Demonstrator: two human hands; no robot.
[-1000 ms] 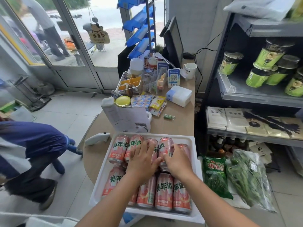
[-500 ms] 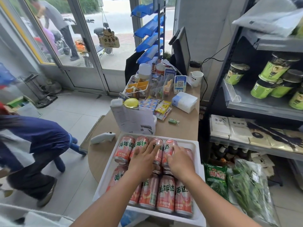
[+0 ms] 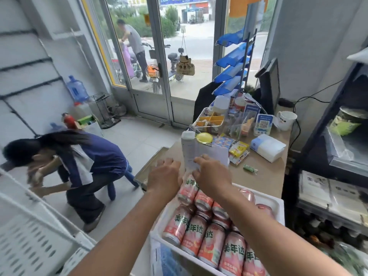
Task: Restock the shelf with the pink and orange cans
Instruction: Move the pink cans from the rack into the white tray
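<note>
- Pink and orange cans (image 3: pixel 211 244) lie in the white tray (image 3: pixel 276 204) on the counter (image 3: pixel 264 176). You've lifted both hands off them, and a raised can (image 3: pixel 188 188) has come up between.
- Your right hand (image 3: pixel 212 176) curls over that can's top and grips it, so the restocking carry looks begun.
- Your left hand (image 3: pixel 165 176) hides its own fingers, so I cannot tell its grip. Blur smears the rest.

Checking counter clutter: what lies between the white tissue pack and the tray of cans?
Head view: one small green wrapped item lies on the counter between tissue pack and tray.
</note>
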